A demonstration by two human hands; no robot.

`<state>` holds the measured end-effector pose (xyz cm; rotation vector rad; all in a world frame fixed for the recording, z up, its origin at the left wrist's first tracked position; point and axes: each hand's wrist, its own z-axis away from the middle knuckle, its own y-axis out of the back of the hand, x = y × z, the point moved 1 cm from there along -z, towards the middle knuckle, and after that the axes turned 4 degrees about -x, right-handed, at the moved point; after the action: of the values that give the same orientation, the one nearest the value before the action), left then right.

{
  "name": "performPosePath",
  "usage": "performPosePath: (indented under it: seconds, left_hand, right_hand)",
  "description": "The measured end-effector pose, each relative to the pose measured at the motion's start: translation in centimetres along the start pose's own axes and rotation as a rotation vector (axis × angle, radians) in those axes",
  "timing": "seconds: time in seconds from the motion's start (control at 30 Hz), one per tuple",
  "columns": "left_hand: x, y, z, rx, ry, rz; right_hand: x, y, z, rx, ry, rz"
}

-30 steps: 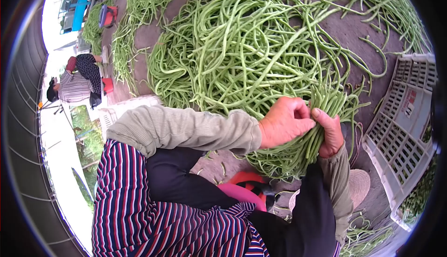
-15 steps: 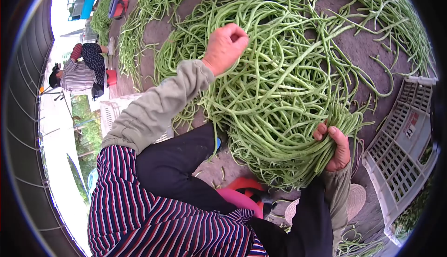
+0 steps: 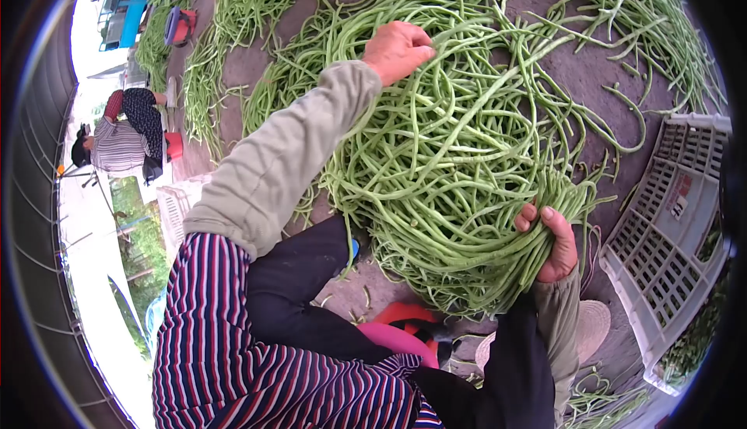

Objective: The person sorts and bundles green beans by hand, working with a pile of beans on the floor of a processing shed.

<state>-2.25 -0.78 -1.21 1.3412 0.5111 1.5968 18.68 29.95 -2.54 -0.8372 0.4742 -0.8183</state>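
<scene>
A big heap of green long beans [image 3: 467, 110] lies tangled on the ground in front of me. My right hand [image 3: 554, 246] is wrapped around a thick bunch of long beans [image 3: 537, 250] at the heap's near right side, its thumb on top. Over the far part of the heap reaches my left hand [image 3: 398, 52], palm down, with fingers curled together against the beans. Whether a bean is between those fingertips is hidden.
A grey plastic crate [image 3: 661, 227] stands tilted at the right. More long beans lie in rows at upper left and upper right. Another person [image 3: 128, 133] bends beside a red bucket [image 3: 173, 146] at the left. A straw hat [image 3: 593, 328] lies near my right forearm.
My left hand has moved a little right and farther across the heap, with its fingers turned down to the beans. My right hand keeps its hold on the bunch. The view has shifted slightly.
</scene>
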Motion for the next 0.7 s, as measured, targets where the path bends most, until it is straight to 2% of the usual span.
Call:
performPosePath:
  seconds: [0.03, 0.1, 0.13, 0.2, 0.23, 0.3, 0.33, 0.4, 0.5, 0.53, 0.6, 0.63, 0.7]
  left_hand:
    - [1.4, 0.8, 0.6, -0.008, -0.009, 0.000]
    - [4.4, 2.2, 2.5, -0.048, 0.035, 0.484]
    - [5.7, 3.0, 3.2, -0.053, 0.032, 0.483]
    - [7.9, 5.0, 4.1, -0.085, 0.020, 0.805]
    - [8.7, 6.2, 4.0, -0.089, 0.019, 0.803]
    - [10.4, 9.2, 3.7, 0.035, -0.195, 0.986]
    - [11.5, 10.6, 3.9, 0.034, -0.195, 0.980]
    - [13.8, 12.9, 4.7, 0.166, -0.186, 1.225]
    - [16.1, 13.4, 5.8, 0.052, -0.272, 1.206]
    - [15.4, 12.6, 5.5, -0.113, -0.332, 1.106]
    - [14.9, 8.3, 7.3, -0.118, -0.109, 0.931]
    - [14.8, 5.6, 8.2, -0.197, -0.017, 0.840]
    - [14.6, 0.7, 10.2, -0.401, 0.132, 0.873]
  right_hand:
    - [0.0, 0.0, 0.0, 0.004, 0.009, -0.006]
    - [-0.1, 0.1, -0.1, -0.003, 0.001, 0.012]
    - [0.0, 0.2, -0.1, -0.003, 0.006, 0.002]
    - [-0.1, -0.1, 0.1, -0.003, 0.016, 0.005]
    - [-0.2, -0.2, 0.2, -0.004, 0.023, 0.011]
    - [-0.2, 0.0, 0.2, -0.012, 0.027, 0.004]
    - [-0.2, 0.1, 0.2, -0.018, 0.024, -0.015]
    - [-0.2, 0.2, 0.1, -0.030, 0.021, -0.032]
    - [-0.3, 0.1, 0.1, -0.048, 0.037, -0.003]
    - [-0.3, 0.1, 0.1, -0.042, 0.042, -0.005]
    - [-0.4, -0.1, 0.2, -0.044, 0.026, -0.059]
    - [-0.5, -0.2, 0.2, -0.055, 0.022, -0.072]
    - [-0.7, 0.0, 0.3, -0.066, 0.003, -0.098]
